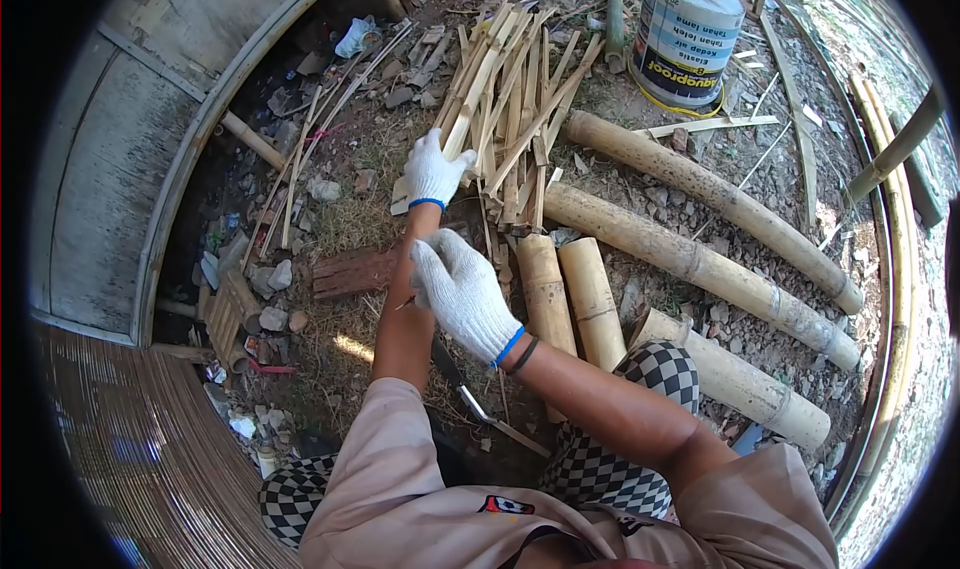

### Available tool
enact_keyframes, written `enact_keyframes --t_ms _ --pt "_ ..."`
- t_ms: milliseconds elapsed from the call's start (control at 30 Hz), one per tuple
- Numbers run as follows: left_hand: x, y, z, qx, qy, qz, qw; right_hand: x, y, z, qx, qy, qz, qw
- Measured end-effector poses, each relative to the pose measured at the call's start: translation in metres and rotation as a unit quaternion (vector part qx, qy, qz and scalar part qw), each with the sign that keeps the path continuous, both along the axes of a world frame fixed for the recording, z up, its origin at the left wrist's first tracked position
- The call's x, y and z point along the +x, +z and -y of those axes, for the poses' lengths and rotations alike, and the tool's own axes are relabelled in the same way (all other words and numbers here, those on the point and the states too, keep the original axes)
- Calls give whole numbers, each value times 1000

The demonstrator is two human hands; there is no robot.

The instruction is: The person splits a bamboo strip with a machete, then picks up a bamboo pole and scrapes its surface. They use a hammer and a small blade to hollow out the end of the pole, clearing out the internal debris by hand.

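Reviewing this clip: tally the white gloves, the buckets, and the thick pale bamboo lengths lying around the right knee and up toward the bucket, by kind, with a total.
White gloves: 2
Bucket: 1
Thick pale bamboo lengths: 5
Total: 8
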State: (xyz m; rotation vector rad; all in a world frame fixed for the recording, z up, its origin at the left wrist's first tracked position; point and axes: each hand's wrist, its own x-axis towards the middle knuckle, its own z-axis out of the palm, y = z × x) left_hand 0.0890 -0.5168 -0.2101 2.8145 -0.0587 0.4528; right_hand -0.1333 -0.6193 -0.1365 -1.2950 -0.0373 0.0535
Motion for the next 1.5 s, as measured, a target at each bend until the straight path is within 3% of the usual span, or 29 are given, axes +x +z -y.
enact_keyframes --t_ms 33,67,100,233,367,567,633,667,733,833,900,967,1033,1067,1133,1233,1267,1367,1433,1500 --pt "-7 -7 3 -31 -55 24 998 -2 4 1 -3 7 -2 1000" --pt "-15 -18 9 53 -96 77 991 -4 11 5 -7 14 -6 1000" --pt "-22 -19 20 65 -126 20 990 -7 13 6 -12 23 -10 1000" --pt "-21 -45 52 124 -85 -203 968 -6 13 1 33 39 -36 998" --pt "2 -70 55 124 -60 -207 969 -3 11 0 19 33 -30 999" --pt "5 -50 25 -23 -42 -173 984 3 3 -3 14 19 -24 999" --pt "21 -77 -6 -208 -53 -242 946 4 3 -2 2 19 -20 1000" --pt "-10 -36 6 -289 -19 -258 922 5 4 -1 1 21 -22 1000" --pt "-36 6 12 -346 -7 -236 908 6 6 4 1 21 -27 999" --pt "-15 17 -6 -396 -18 -204 895 5 7 3 17 21 -29 999" --pt "10 49 -7 -339 -23 -173 924 2 16 8 5 33 -36 999" --pt "54 43 -16 -225 -65 10 972 1 10 3 -24 14 8 1000" --pt "69 44 -23 -203 -20 5 979 -1 12 1 -39 -1 38 999" --pt "66 47 -28 -157 -16 -11 987 -1 18 3 -40 24 16 999" --pt "28 67 -33 -59 -101 -95 989 5 13 -3 -56 -18 54 997" --pt "-63 129 -50 89 -278 -327 899 12 4 -1 -81 -64 86 991" --pt "-93 151 -56 154 -262 -396 866 15 4 1 -87 -76 87 989" --pt "-201 219 -54 287 -197 -391 852 14 11 21 -151 -13 28 988" --pt "-249 236 -66 173 -262 -336 888 9 7 25 -243 10 82 966" --pt "-271 239 -78 -4 -257 -426 867 -2 12 32 -363 69 111 923"
